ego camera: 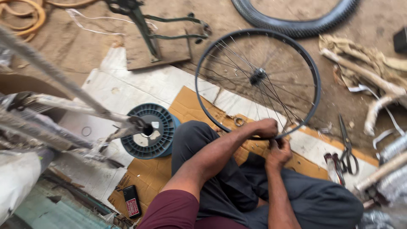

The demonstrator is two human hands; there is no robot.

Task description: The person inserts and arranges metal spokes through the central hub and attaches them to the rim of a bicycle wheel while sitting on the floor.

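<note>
Both of my hands meet at the near rim of the bicycle wheel (257,80), which lies flat on the floor. My left hand (265,127) curls its grip over the rim; my right hand (279,153), below, pinches it. Scissors (347,146) lie right.

Black spoked metal bicycle wheel rim (258,46), no tyre, hub at centre, lying tilted on ground and cardboard, near edge at sitter's knees, gripped there.

A blue spool (152,131), scissors (347,146), a phone (132,201) and 1 tyre (296,21) lie about.
</note>
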